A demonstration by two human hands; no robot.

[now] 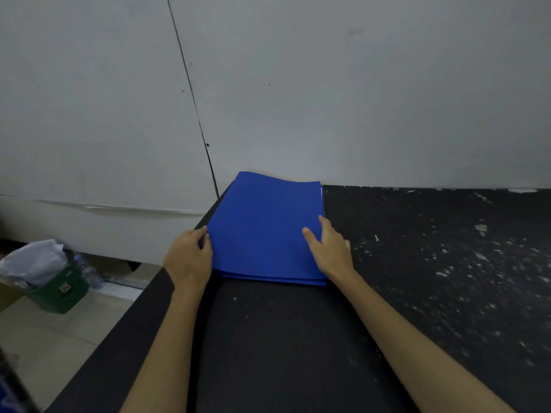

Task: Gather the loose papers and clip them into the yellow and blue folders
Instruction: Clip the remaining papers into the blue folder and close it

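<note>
Both hands flank the closed blue folder (264, 228): your left hand (187, 257) grips its edge, right hand (329, 248) fingers rest flat; square it gently on the worktop (417, 263).

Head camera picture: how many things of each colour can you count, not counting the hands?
Blue: 1, the blue folder on the table
Black: 1, the black table
Green: 1, the green bin on the floor
White: 1, crumpled paper in the bin
Clear: 1, plastic bottle beside the bin
Total: 5
</note>
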